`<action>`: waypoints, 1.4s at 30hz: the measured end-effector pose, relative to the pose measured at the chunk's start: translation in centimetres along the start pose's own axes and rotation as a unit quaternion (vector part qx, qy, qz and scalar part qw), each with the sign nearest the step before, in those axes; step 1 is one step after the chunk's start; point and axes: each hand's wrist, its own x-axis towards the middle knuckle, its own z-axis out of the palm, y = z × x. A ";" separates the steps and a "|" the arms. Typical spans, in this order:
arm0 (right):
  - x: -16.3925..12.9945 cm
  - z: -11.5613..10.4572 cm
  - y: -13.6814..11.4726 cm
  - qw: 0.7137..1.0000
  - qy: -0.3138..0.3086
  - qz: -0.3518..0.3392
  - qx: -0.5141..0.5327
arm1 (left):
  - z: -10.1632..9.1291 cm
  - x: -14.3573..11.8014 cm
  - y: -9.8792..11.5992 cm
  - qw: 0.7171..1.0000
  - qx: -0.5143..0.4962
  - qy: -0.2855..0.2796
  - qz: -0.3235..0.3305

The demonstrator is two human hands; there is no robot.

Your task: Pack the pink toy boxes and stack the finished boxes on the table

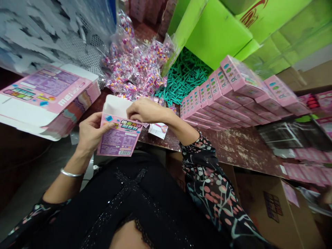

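Starting at far left, I see a stack of flat pink cartons (49, 98), glossy card w/ white flaps, fanned on the dark tabletop (233, 145). Next, my left hand (90, 133) is clamped on the left edge of a small pink box (119, 136), thumb on the printed face. Box is upright over my lap, white flap up, barcode at bottom. Right hand (146, 110) pinches its top edge, fingers curled. Behind: crinkly clear candy bags (137, 65), green sticks (184, 77). Right: row of finished pink boxes (223, 97).
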 end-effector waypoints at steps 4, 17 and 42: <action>-0.4 -0.7 1.2 0.997 -0.063 -0.044 0.027 | 0.9 -0.5 -0.5 1.000 -0.009 0.011 0.011; -5.4 16.3 0.7 0.829 0.412 0.135 0.355 | 2.1 -3.4 -1.8 1.000 -0.005 0.012 0.002; -7.2 8.9 2.3 0.912 0.155 0.042 0.377 | 0.9 1.8 3.3 0.959 0.170 -0.194 0.117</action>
